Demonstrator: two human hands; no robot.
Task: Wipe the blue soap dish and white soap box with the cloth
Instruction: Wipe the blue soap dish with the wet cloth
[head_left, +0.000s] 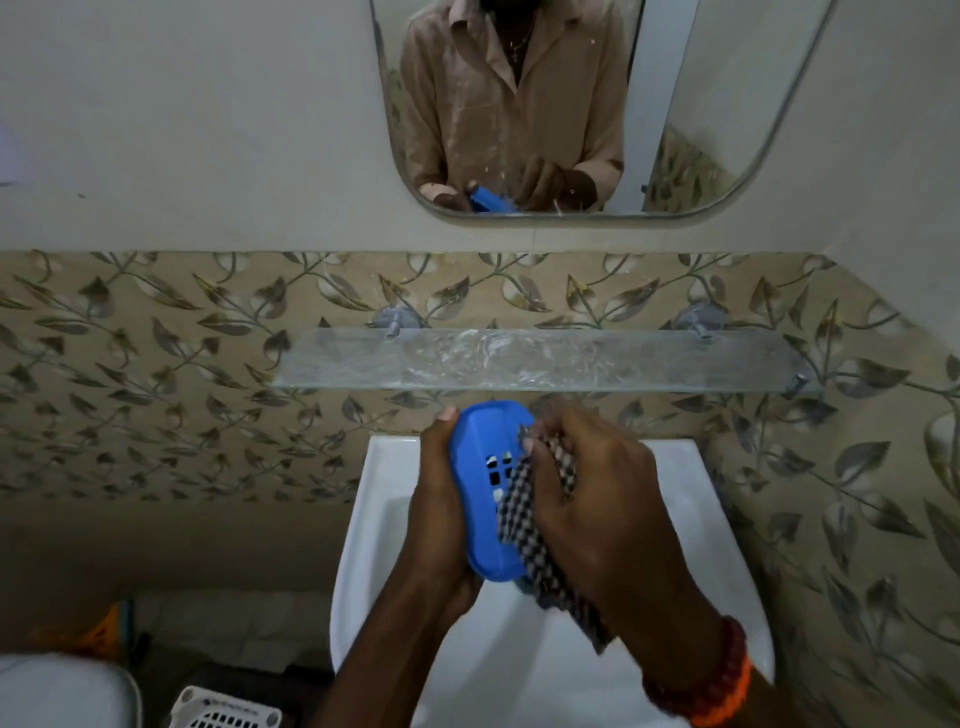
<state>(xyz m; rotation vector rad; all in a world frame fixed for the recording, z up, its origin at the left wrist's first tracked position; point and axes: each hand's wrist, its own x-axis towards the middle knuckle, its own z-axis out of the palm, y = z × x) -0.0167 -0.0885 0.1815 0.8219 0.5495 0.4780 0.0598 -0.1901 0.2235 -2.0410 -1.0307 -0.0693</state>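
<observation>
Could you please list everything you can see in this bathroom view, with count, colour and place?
blue soap dish: one, blue, held above the sink, slotted side towards the camera
cloth: one, dark checked, pressed on the dish
sink: one, white, below the hands
glass shelf: one, clear, on the leaf-patterned wall
mirror: one, above the shelf
slotted white plastic item: one, bottom left, identity unclear
left hand: grips the dish
right hand: grips the cloth; beaded bracelet on the wrist
</observation>
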